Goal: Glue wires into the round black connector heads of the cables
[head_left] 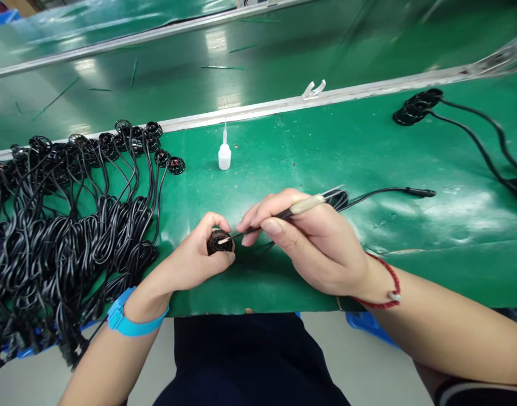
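Observation:
My left hand (203, 248) is closed around a small round black housing (214, 243), its open face turned up and to the right. My right hand (311, 242) grips a slim pen-like tool (307, 204) with a dark shaft and a cream sleeve. The pale tip of this tool reaches into the housing. Behind my right hand lies a coiled black cable (338, 199), partly hidden, with its straight end running right to a plug (419, 193). Whether this cable joins the held housing is hidden by my hand.
A large pile of bundled black cables (97, 237) with round heads fills the left side. A small white dropper bottle (224, 158) stands beyond my hands. Several black round parts (418, 107) with cables lie far right. A white hook (314, 90) sits on the pale rail (364, 90).

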Available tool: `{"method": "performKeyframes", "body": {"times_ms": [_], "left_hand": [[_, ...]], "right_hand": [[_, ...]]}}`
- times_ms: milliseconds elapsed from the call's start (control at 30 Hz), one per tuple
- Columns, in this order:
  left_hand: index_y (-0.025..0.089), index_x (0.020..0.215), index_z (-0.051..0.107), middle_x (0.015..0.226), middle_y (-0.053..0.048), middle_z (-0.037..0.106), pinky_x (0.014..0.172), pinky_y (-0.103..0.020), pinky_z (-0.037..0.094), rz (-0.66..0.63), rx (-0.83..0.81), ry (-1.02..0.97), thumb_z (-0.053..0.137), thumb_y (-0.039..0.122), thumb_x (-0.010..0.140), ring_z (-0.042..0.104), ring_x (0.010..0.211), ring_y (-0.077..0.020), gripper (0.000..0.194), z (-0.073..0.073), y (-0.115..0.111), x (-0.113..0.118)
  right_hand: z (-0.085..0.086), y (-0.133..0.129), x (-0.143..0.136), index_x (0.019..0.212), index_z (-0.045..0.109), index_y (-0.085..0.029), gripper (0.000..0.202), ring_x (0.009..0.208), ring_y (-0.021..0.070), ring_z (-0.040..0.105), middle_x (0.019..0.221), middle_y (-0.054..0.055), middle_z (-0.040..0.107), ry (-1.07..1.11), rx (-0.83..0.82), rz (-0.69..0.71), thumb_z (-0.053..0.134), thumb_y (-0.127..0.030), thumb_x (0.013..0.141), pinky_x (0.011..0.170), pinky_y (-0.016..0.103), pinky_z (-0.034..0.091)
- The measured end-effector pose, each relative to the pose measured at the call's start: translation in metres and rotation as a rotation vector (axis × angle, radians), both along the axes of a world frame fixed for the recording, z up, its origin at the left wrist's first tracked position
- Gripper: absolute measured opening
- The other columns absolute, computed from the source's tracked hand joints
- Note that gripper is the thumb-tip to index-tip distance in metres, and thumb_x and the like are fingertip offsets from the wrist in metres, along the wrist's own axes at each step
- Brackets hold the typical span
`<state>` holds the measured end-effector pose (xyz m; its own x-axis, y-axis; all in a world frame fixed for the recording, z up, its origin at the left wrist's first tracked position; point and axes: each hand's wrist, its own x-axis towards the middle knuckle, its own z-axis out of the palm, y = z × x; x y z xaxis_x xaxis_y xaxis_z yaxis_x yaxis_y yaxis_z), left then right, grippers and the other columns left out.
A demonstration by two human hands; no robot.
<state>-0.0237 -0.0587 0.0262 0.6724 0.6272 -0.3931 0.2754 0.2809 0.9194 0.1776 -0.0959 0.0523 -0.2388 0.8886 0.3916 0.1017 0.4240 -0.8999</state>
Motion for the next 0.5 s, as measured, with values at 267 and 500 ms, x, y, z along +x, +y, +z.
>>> {"method": "performKeyframes", "body": {"times_ms": [267, 500], "left_hand": [[0.021, 0.093, 0.039, 0.074, 0.006, 0.04, 0.058, -0.023, 0.031, -0.015, 0.012, 0.007, 0.057, 0.017, 0.078, 0.036, 0.063, -0.0091, 0.024, 0.0047, 0.0001, 0.0032], [0.021, 0.094, 0.037, 0.067, 0.008, 0.038, 0.053, -0.022, 0.028, -0.003, -0.077, 0.0, 0.06, 0.021, 0.077, 0.033, 0.059, -0.0083, 0.029, 0.0084, 0.0008, 0.0043]], "right_hand": [[-0.0006, 0.0, 0.0032, 0.099, 0.055, -0.015, 0.011, 0.086, 0.015, 0.066, 0.093, 0.008, 0.065, -0.045, 0.115, 0.087, 0.044, -0.013, 0.097, 0.075, 0.029, 0.058], [0.0041, -0.0002, 0.0034, 0.099, 0.053, -0.015, 0.014, 0.092, 0.0142, 0.066, 0.092, 0.008, 0.068, -0.226, 0.293, 0.189, 0.041, -0.009, 0.096, 0.079, 0.027, 0.055]]}}
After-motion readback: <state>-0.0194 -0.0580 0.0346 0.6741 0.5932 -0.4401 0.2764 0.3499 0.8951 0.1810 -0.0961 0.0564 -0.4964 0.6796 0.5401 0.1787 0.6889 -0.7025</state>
